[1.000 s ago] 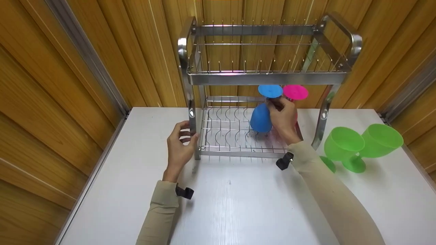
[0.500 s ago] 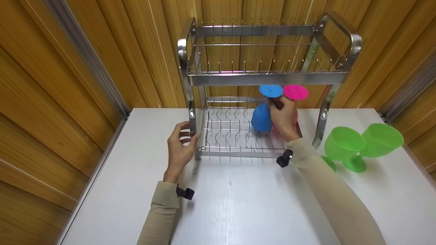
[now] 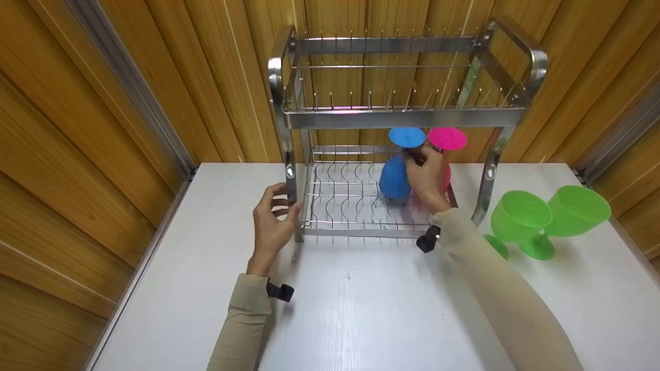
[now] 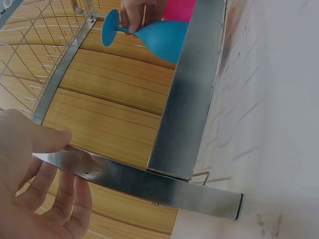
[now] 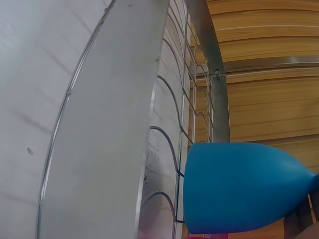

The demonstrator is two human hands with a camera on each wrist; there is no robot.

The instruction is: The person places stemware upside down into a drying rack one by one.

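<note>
My right hand [image 3: 429,175] pinches the stem of a blue goblet [image 3: 394,178], turned upside down with its round foot on top. The goblet's rim is at the wires of the lower tier of a steel dish rack [image 3: 361,233]. Beside it, partly behind my right hand, a pink goblet [image 3: 447,139] also stands foot up. My left hand [image 3: 272,221] holds the rack's front left leg [image 4: 124,177], thumb on one side and fingers on the other. In the right wrist view the blue bowl [image 5: 244,186] shows large, with only a bit of my fingers at the edge.
Two green goblets [image 3: 521,216] stand on the white table [image 3: 350,309] right of the rack, close to my right forearm. The rack's upper tier [image 3: 402,119], with upright wire prongs, hangs over the lower one. Wood-patterned panels [image 3: 216,77] close off the back and sides.
The blue goblet and my right hand shift very slightly right, then back left. My left hand stays on the leg.
</note>
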